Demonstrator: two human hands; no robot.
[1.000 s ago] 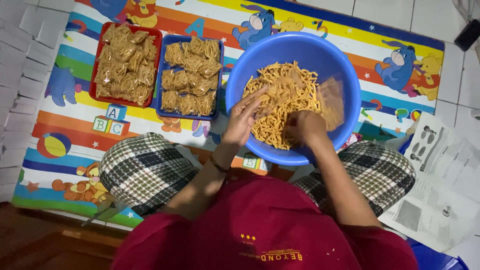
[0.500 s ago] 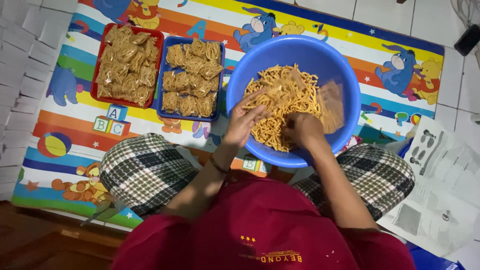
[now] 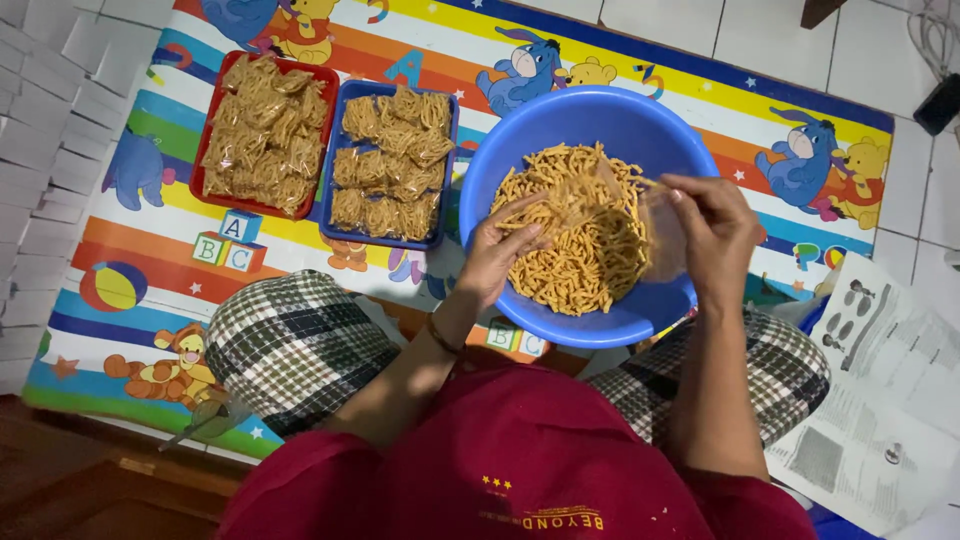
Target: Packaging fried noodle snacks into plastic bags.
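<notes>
Head view looks down on a person seated cross-legged on a cartoon play mat [image 3: 640, 60], with a blue basin [image 3: 560, 130] between the knees. The basin holds a loose heap of orange-yellow snack sticks [image 3: 580, 250]. The left hand [image 3: 500, 250] lies on the heap at the basin's left side, fingers loosely curled and cupped into the sticks. The right hand [image 3: 715, 235] hangs over the right rim, fingers pinched on the edge of a clear plastic bag [image 3: 655, 225] whose mouth opens toward the heap; how much is already inside it cannot be told.

Judged from this, the step in hand is filling a bag: one hand scoops, the other holds the bag open. The next move calls for a handful lifted and fed into the mouth without spilling over the rim, with the bag kept open.

Left of the basin, just apart, a blue tray [image 3: 452, 165] holds neat rows of filled packets. Touching its left side, a red tray [image 3: 205, 165] holds a looser pile of the same packets. Printed paper sheets [image 3: 880, 400] lie on the tiled floor at far right.
</notes>
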